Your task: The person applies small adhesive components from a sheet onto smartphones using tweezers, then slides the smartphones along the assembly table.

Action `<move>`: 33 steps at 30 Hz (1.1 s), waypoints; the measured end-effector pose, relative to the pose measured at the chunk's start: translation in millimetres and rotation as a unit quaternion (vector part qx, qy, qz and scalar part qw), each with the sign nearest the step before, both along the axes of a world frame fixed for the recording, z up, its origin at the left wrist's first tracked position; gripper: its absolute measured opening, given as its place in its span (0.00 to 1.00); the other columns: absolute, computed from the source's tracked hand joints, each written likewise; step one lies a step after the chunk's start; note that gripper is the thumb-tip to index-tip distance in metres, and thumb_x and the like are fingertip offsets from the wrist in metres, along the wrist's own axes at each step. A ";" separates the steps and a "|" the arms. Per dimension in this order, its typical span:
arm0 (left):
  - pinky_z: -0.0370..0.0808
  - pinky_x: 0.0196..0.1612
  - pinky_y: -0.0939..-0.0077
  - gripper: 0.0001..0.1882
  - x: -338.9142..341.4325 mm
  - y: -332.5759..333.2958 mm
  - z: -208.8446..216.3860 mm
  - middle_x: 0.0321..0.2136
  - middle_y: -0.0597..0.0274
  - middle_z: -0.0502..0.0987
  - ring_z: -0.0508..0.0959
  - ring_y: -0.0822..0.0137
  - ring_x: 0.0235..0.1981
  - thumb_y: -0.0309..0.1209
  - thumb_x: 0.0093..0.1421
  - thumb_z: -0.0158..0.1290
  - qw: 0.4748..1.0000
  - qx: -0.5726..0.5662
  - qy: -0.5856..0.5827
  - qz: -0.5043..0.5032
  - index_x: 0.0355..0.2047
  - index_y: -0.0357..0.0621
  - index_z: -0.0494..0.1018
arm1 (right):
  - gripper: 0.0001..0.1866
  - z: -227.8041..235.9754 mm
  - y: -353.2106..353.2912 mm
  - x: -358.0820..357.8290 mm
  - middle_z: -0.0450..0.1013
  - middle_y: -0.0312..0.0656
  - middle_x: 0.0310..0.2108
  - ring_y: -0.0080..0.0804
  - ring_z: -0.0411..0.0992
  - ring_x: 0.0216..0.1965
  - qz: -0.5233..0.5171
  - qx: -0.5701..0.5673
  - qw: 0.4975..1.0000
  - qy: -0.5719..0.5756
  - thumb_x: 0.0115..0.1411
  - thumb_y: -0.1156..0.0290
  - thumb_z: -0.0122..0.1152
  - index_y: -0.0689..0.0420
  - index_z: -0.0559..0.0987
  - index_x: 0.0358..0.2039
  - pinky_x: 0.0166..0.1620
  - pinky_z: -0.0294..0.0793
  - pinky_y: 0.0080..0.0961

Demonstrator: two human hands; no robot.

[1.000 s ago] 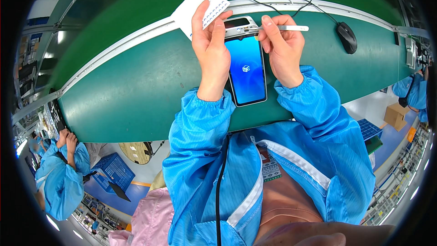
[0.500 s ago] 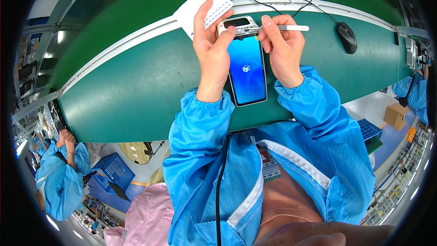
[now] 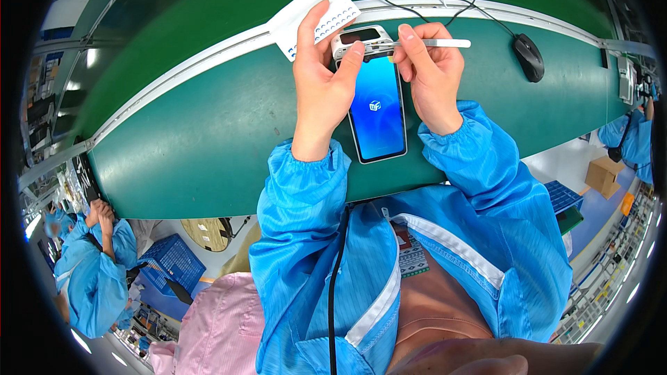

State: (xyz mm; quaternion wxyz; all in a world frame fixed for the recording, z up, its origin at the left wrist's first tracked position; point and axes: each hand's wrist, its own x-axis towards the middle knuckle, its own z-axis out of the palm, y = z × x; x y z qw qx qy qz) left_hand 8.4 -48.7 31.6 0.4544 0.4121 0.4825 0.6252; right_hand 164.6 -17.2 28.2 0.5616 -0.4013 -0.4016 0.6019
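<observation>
A handheld device with a lit blue screen [image 3: 379, 114] and a white top end with a dark window [image 3: 361, 36] lies at the middle of the green bench. My left hand [image 3: 323, 80] is closed around the upper left of the device, its thumb pressed near the white end. Between the fingers of that same hand is a white sheet [image 3: 316, 7] with rows of small blue marks. My right hand [image 3: 434, 66] pinches a pair of silver tweezers [image 3: 448, 43], whose tips reach the device's top end by my left thumb. Whether the tips hold anything is too small to tell.
A black mouse [image 3: 529, 57] rests at the right of the bench [image 3: 208, 132], its cable running to the back. A pale metal rail [image 3: 167, 73] edges the bench. Co-workers in blue [image 3: 97, 271] are at far left and right. Blue crates [image 3: 172, 264] stand below.
My left thumb has shifted slightly to the right along the device's top end, and the left wrist has turned a little. The white sheet has moved slightly right. My right hand barely moves.
</observation>
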 end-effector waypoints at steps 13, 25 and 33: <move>0.74 0.59 0.70 0.34 -0.8 -0.2 -7.5 0.57 0.40 0.78 0.77 0.59 0.61 0.20 0.67 0.56 0.998 0.002 0.061 0.004 0.71 0.42 0.58 | 0.10 4.8 0.9 6.1 0.78 0.38 0.24 0.16 0.68 0.18 -0.032 -0.027 0.998 0.040 0.70 0.66 0.66 0.56 0.75 0.35 0.21 0.62 0.16; 0.78 0.53 0.50 0.60 45.1 -38.1 52.6 0.61 0.32 0.71 0.76 0.34 0.57 0.42 0.53 0.69 0.861 -0.093 0.478 0.146 0.75 0.34 0.44 | 0.09 7.4 4.6 18.2 0.77 0.38 0.23 0.18 0.68 0.18 -0.089 -0.014 0.994 0.056 0.70 0.66 0.65 0.56 0.76 0.36 0.21 0.58 0.18; 0.79 0.46 0.45 0.61 31.6 -49.7 61.2 0.45 0.37 0.80 0.81 0.35 0.44 0.40 0.51 0.68 0.837 -0.235 0.474 0.143 0.76 0.39 0.41 | 0.08 9.6 4.2 25.2 0.74 0.35 0.23 0.19 0.64 0.18 -0.070 0.003 0.995 0.065 0.70 0.66 0.65 0.57 0.78 0.37 0.22 0.56 0.18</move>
